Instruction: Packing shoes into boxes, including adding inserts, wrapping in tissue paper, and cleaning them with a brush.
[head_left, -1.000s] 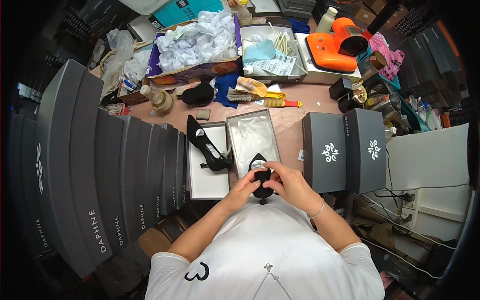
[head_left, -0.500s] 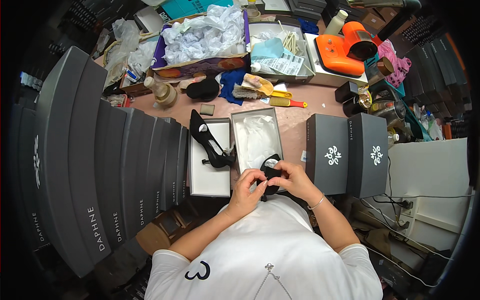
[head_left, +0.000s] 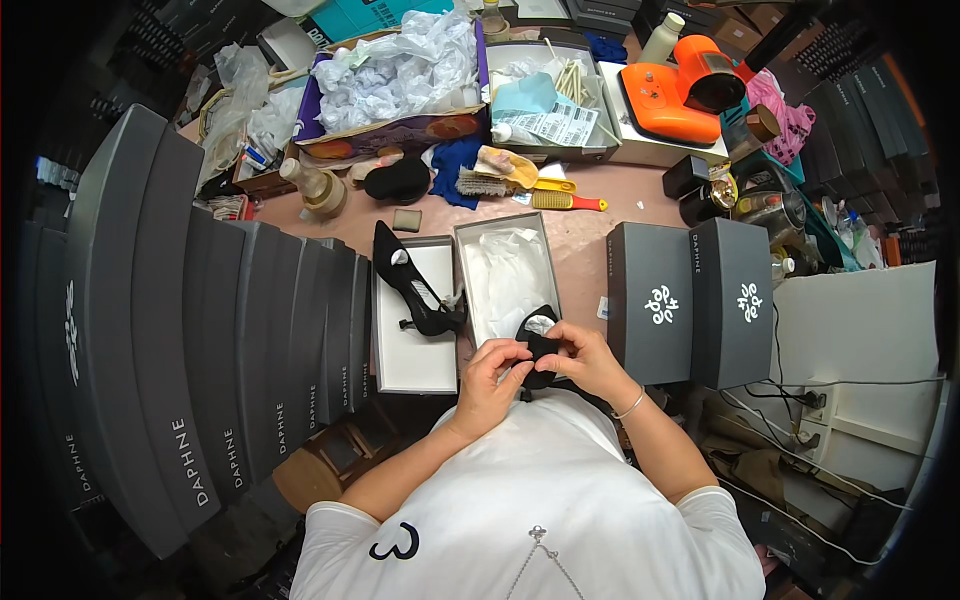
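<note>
Both hands meet over a black shoe [head_left: 538, 345] held close in front of the wearer's white T-shirt [head_left: 480, 480], its pointed toe facing away and a white wad [head_left: 541, 324] showing in its opening. The left hand [head_left: 492, 378] has its fingers curled and its thumb drawn in toward the forefinger, closed at the near part of the shoe; the right hand [head_left: 588, 362], with a thin bracelet [head_left: 628, 403] at its wrist, grips the shoe's right side between thumb and fingers. Exactly where each fingertip presses is hard to make out, dark shoe and fingers overlapping. The shoe's toe is above the near end of an open grey box [head_left: 552, 262] lined with white tissue [head_left: 508, 275]. Just left, another black heeled shoe [head_left: 430, 319] rests partly in a shallow white-lined tray [head_left: 418, 368]. Grey cartons [head_left: 165, 330] stand in a row at far left, and 2 closed grey boxes [head_left: 651, 290] stand side by side at right. Farther back on the pinkish table [head_left: 345, 229] are a small tan block [head_left: 407, 219], a red-and-yellow brush [head_left: 567, 201], a black oval pad [head_left: 397, 180] and a blue cloth [head_left: 455, 172]. Beyond them are a purple carton [head_left: 392, 136] heaped with crumpled tissue and an orange machine [head_left: 672, 98].
</note>
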